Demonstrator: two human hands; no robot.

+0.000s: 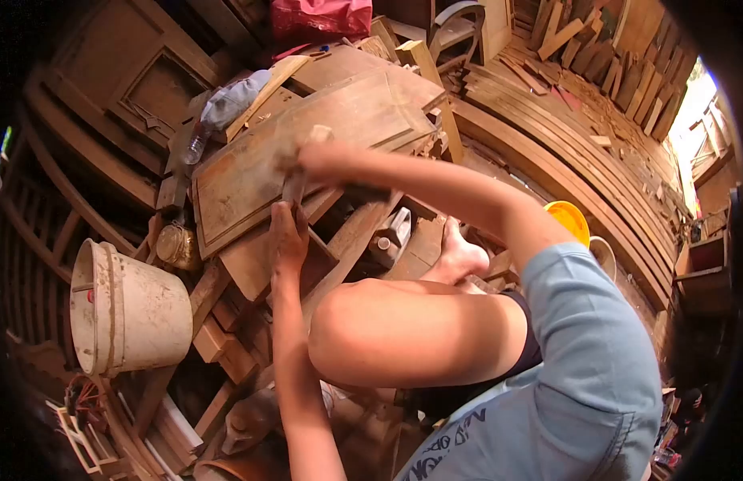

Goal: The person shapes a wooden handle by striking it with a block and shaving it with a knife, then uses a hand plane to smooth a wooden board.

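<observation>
My right hand (pixel 313 160) is blurred by motion over a wooden panel (pixel 243 188). Its fingers look closed, and a pale, smeared block-like end (pixel 321 133) shows at its upper side; what it is I cannot make out. Just below, my left hand (pixel 288 236) is closed around the lower part of a narrow brown piece (pixel 293 189), which points up toward my right hand. The panel has a bevelled border and lies tilted on other boards, its surface dusty. A metal hand plane or similar grey tool (pixel 391 239) lies near my bare foot (pixel 459 255).
At the left stands a dirty white bucket (pixel 151 317), with a round tin (pixel 179 244) beside it. A plastic bottle (pixel 195 148) and a grey cloth (pixel 236 100) lie beyond the panel. Long stacked planks (pixel 564 160) fill the right side; a yellow container (pixel 569 220) is behind my right arm.
</observation>
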